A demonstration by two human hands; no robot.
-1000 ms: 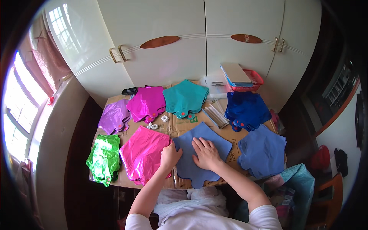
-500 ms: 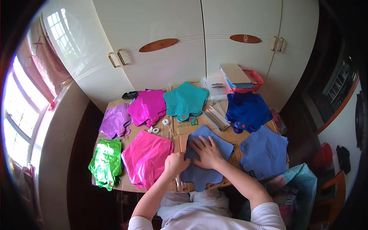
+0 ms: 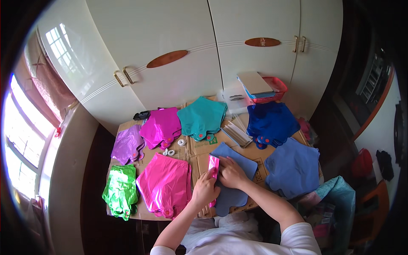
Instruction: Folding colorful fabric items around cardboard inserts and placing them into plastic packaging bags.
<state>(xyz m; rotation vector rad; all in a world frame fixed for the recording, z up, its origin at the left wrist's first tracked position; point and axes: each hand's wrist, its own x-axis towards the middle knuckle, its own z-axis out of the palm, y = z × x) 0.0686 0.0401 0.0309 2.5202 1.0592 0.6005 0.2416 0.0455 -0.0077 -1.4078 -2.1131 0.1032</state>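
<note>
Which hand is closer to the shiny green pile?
Left. The left hand is to the right of the green pile, with a pink pile between them; the right hand is farther right, on the middle blue sheet.

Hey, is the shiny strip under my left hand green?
No, the strip under your left hand shows bright pink along the blue sheet.
</note>
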